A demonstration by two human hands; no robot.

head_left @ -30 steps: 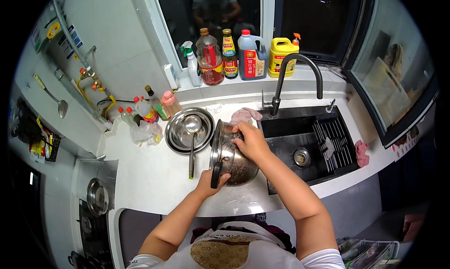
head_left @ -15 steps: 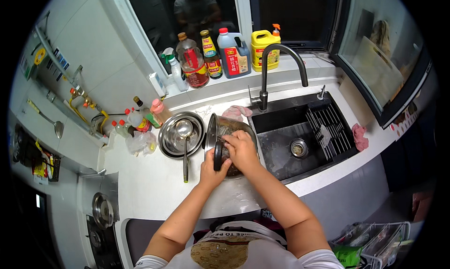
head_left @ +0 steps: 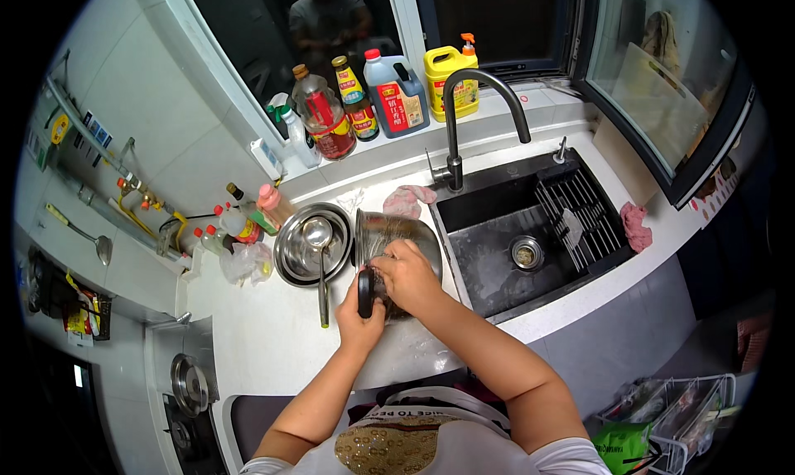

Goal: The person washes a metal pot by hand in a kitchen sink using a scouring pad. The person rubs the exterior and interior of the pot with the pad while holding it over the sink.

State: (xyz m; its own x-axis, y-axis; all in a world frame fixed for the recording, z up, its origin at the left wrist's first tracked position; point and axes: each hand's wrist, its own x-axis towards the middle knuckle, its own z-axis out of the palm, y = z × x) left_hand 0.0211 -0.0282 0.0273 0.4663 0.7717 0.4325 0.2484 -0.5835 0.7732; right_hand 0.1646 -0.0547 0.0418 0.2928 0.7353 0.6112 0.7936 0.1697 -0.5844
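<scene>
A shiny metal pot (head_left: 416, 231) lies tipped on the white counter, left of the sink. My left hand (head_left: 361, 324) is closed round its near black handle (head_left: 366, 292), steadying it. With its fingers bent and pressed together, my right hand (head_left: 407, 278) works against the pot's wall close to that handle. Whatever those fingers pinch is hidden beneath them. To the left of the pot, stacked steel bowls (head_left: 289, 252) hold a metal ladle (head_left: 321, 264), its handle pointing toward me.
The black sink (head_left: 489, 264) has a drying rack (head_left: 580, 226) at its right and a dark faucet (head_left: 455, 156) behind. Pink cloths (head_left: 409, 200) lie on the counter. Bottles and jugs (head_left: 397, 94) line the sill; smaller bottles and a plastic bag (head_left: 243, 264) stand at left.
The whole view has shifted slightly, so the pot and hands appear further left. My left hand keeps the handle, and my right hand stays pressed at the pot's wall beside it.
</scene>
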